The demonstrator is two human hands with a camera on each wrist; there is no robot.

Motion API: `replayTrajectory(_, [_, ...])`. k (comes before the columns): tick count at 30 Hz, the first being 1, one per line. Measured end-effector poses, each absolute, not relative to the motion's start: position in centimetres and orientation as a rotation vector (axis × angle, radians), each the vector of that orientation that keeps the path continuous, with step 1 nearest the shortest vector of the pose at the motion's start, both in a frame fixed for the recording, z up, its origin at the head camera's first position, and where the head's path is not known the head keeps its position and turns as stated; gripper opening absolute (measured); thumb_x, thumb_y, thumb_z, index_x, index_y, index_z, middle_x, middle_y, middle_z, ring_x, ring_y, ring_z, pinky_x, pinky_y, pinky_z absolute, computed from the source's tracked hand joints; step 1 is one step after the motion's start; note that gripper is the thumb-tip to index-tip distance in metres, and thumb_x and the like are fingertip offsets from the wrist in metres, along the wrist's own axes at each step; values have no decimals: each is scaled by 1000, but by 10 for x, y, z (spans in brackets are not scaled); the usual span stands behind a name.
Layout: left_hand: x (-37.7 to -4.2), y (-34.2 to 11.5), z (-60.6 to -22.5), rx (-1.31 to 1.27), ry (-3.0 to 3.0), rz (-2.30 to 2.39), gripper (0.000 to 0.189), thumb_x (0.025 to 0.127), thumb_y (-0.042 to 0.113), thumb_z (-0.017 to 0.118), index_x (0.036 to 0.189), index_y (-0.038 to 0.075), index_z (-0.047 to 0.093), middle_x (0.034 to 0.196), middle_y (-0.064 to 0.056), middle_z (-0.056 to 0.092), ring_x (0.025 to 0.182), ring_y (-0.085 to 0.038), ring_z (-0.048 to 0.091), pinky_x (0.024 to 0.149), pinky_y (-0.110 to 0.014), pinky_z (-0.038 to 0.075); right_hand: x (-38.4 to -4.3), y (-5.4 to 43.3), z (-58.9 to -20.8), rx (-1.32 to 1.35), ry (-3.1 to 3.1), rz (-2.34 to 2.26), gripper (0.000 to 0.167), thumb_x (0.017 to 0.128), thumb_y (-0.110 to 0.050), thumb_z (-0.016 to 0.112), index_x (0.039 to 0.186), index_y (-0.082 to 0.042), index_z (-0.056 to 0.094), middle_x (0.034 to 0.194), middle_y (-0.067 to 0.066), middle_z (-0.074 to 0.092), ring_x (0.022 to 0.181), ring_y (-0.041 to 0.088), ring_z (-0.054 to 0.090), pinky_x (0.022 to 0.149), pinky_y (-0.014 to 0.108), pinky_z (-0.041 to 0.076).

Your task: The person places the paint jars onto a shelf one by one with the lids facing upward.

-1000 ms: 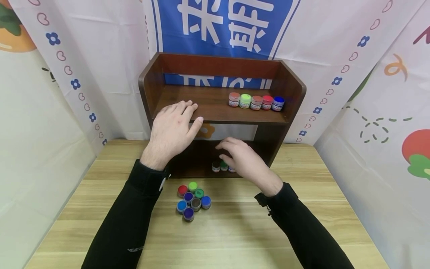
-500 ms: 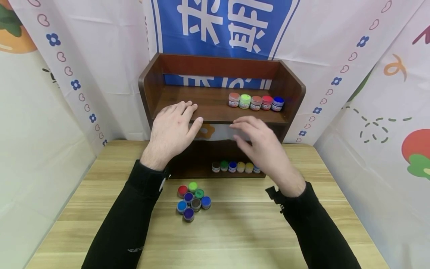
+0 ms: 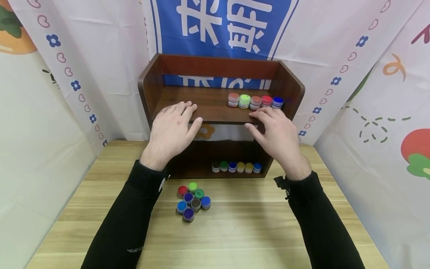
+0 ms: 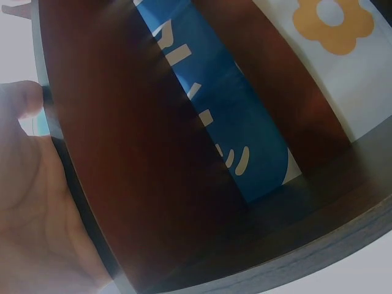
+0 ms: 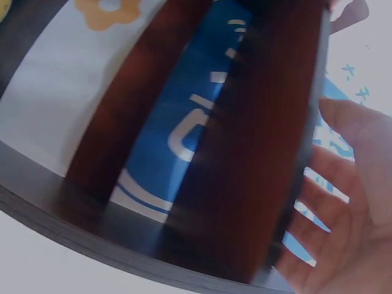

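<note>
My left hand (image 3: pixel 173 129) lies over the front edge of the upper shelf board (image 3: pixel 201 108) of a dark brown two-tier rack, fingers straight and holding nothing. At that same edge, farther right, my right hand (image 3: pixel 279 134) reaches its fingertips onto the board just in front of small paint jars. Those are a brownish jar (image 3: pixel 255 102), a red jar (image 3: pixel 267 101) and a blue jar (image 3: pixel 277 102), partly hidden by the hand. A lime jar (image 3: pixel 244 101) and a pinkish jar (image 3: pixel 233 99) stand left of them. In the right wrist view the right hand's fingers (image 5: pixel 324 202) show spread beside the board edge.
On the lower shelf (image 3: pixel 191 170) a row of several jars includes a green jar (image 3: pixel 224 166) and a yellow jar (image 3: pixel 249 167). Several more jars, such as a purple jar (image 3: pixel 189 215), cluster on the wooden table (image 3: pixel 242 224). Printed cloth (image 3: pixel 121 74) hangs behind.
My right hand has risen from the lower shelf's jars to the upper board's front edge and shifted right, uncovering the lower row. The left hand has stayed in place.
</note>
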State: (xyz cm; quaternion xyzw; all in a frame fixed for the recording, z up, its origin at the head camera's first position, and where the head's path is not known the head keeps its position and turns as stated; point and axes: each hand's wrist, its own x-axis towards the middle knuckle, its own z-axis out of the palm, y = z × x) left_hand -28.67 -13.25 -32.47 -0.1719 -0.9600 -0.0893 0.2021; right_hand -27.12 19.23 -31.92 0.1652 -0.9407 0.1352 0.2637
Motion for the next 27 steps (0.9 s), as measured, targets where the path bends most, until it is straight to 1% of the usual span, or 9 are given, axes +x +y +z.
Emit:
replayTrajectory(5, [-286,-133,-320,-485,-2734,-235,70,125,57,42,177,10,52,185,-16,52,173,-39,50,146,-60,38,-278,194,-322,431,-2540,376,44,113,-48,79,142,-16,83,147,10,81,141,38,72,112,57,66])
replayTrajectory(11, [-284,-135,-309,-519,-2812,-233,71,126,55,41,180,9,46,188,-18,47,177,-41,43,148,-63,34,-280,195,-319,425,-2572,362,44,112,-48,80,143,-17,82,149,10,79,142,38,71,112,58,66])
replayTrajectory(14, [-283,-136,-307,-535,-2823,-230,70,126,53,43,180,8,46,187,-18,48,177,-41,43,147,-63,34,-280,194,-319,428,-2590,342,45,113,-50,78,144,-17,81,151,10,78,143,37,70,113,57,66])
replayTrajectory(17, [-279,-137,-306,-557,-2789,-222,66,126,49,48,177,8,51,183,-18,53,174,-41,48,146,-63,37,-280,194,-318,439,-2594,317,45,114,-51,76,145,-18,80,151,10,78,144,37,69,115,57,65])
replayTrajectory(19, [-275,-137,-306,-588,-2745,-224,63,124,46,54,174,8,55,179,-18,59,170,-40,53,145,-62,40,-281,194,-318,444,-2593,294,45,114,-51,76,145,-19,80,151,10,78,143,37,69,116,57,65])
replayTrajectory(23, [-265,-134,-308,-709,-2615,-248,57,121,43,65,167,10,65,168,-16,69,160,-38,63,137,-60,51,-282,196,-318,463,-2588,237,45,115,-51,74,146,-18,79,152,11,78,141,38,70,118,57,63])
replayTrajectory(27, [-251,-129,-313,-857,-2479,-301,47,118,38,73,155,10,74,155,-14,77,146,-37,73,123,-58,63,-284,198,-318,501,-2572,197,45,116,-50,73,145,-16,78,151,13,78,139,40,71,115,57,63])
